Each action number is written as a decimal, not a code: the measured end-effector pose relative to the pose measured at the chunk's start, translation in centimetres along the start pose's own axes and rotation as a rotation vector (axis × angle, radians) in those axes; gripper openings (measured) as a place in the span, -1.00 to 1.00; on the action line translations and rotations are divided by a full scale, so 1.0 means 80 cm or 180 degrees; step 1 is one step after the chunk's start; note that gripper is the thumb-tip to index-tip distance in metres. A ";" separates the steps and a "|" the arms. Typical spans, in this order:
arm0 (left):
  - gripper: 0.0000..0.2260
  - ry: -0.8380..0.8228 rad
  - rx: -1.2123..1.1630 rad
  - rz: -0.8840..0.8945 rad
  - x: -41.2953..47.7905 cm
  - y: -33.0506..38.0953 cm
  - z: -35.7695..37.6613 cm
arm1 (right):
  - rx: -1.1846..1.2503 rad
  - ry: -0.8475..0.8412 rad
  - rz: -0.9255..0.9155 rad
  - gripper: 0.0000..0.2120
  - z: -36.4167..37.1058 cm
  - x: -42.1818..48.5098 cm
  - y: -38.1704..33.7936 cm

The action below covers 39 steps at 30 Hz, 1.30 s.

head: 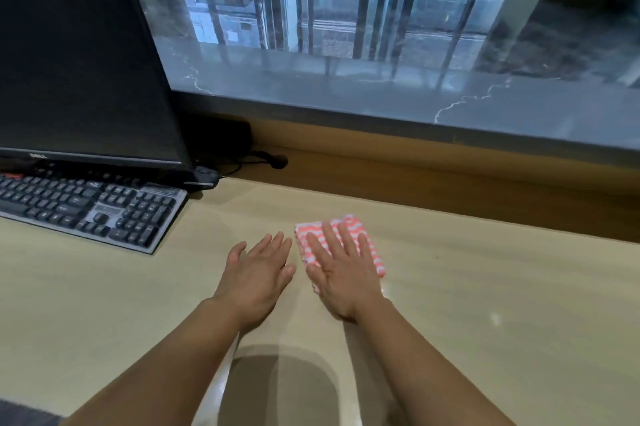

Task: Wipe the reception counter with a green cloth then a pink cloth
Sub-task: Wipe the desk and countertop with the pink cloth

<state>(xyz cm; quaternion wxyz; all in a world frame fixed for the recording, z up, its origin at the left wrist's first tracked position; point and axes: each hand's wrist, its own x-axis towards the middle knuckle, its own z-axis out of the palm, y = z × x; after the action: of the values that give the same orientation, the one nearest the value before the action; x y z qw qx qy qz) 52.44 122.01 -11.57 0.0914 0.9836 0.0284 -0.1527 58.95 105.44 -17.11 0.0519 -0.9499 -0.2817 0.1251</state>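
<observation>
Pressing down flat on the pink cloth (374, 255), the right hand (341, 269) has its fingers straight and spread out, not curled round anything. The cloth is folded, has pink and white stripes, and lies on the pale tabletop (485, 287), near the middle of the head view. The left hand (258, 269) is just beside the cloth, loose and flat, holding nothing. I cannot tell if it touches the tabletop. Far to the left a dark keyboard (93, 211) sits in front of a black monitor (79, 55). Behind the tabletop runs a shiny grey stone ledge (381, 93).
</observation>
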 end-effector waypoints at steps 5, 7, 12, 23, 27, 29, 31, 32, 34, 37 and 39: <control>-0.53 -0.0109 0.0039 0.0343 0.000 0.046 0.010 | 0.0036 0.0064 0.0871 -0.45 -0.016 -0.060 0.097; -0.53 -0.0142 0.0044 0.0480 0.001 0.064 0.013 | 0.0108 0.0066 0.1272 -0.45 -0.018 -0.092 0.140; -0.54 -0.0152 0.0129 0.0679 -0.003 0.084 0.016 | 0.0343 0.0019 0.2063 -0.45 -0.013 -0.152 0.196; -0.53 -0.0168 0.0200 0.0661 -0.026 0.077 0.018 | 0.0340 0.0254 0.1256 -0.43 0.044 -0.132 -0.006; -0.53 -0.0178 0.0256 0.0621 -0.034 0.073 0.017 | 0.0153 0.0498 0.0787 -0.52 0.057 -0.134 -0.050; -0.53 -0.0156 0.0279 0.0618 -0.039 0.074 0.011 | -0.0006 0.0487 0.0594 -0.53 0.059 -0.146 -0.033; -0.52 -0.0124 0.0259 0.0630 -0.040 0.078 -0.001 | 0.0052 0.0477 0.0583 -0.41 0.054 -0.162 -0.003; -0.51 -0.0102 0.0250 0.0653 -0.039 0.081 -0.008 | 0.0129 0.0469 0.0756 -0.33 0.051 -0.170 0.014; -0.51 -0.0015 0.0251 0.0723 -0.040 0.091 -0.025 | 0.0165 0.0352 0.1225 -0.23 0.041 -0.191 0.045; -0.53 0.0163 0.0251 0.0844 -0.045 0.107 -0.048 | -0.0094 0.0410 0.1573 -0.37 0.008 -0.225 0.090; -0.54 0.0269 0.0287 0.0930 -0.049 0.115 -0.063 | 0.0025 0.0083 0.1789 -0.49 -0.016 -0.239 0.104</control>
<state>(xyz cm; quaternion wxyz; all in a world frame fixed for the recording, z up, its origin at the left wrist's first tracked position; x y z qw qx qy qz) 50.96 113.82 -4.06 0.0672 0.9860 -0.1180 -0.0973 48.17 87.94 -13.30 0.0224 -0.9921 -0.0061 0.1235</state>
